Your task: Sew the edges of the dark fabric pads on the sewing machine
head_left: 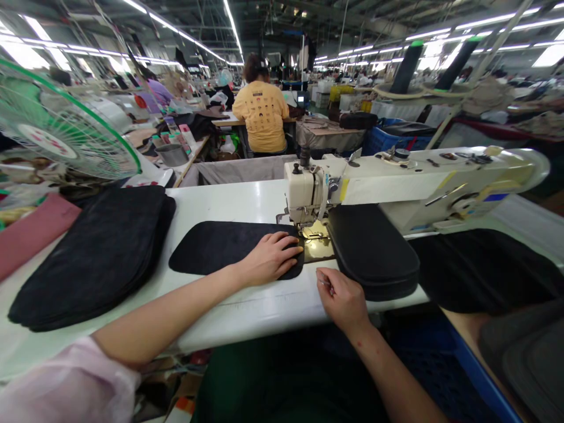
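Observation:
My left hand [271,257] lies flat, fingers stretched, on a black fabric piece [215,247] spread on the white sewing table [247,311]. Its fingertips reach the brass needle plate [318,247] under the head of the cream sewing machine [396,185]. My right hand [341,296] rests at the table's front edge just right of that piece, fingers curled around something small I cannot make out. A stack of black pieces [372,252] lies under the machine arm, right beside my right hand.
A thick pile of black fabric [97,252] and a pink cloth [33,232] lie at the left, behind them a green-rimmed fan [61,126]. More dark fabric [484,270] hangs at the right. A person in a yellow shirt [262,114] sits ahead, back turned.

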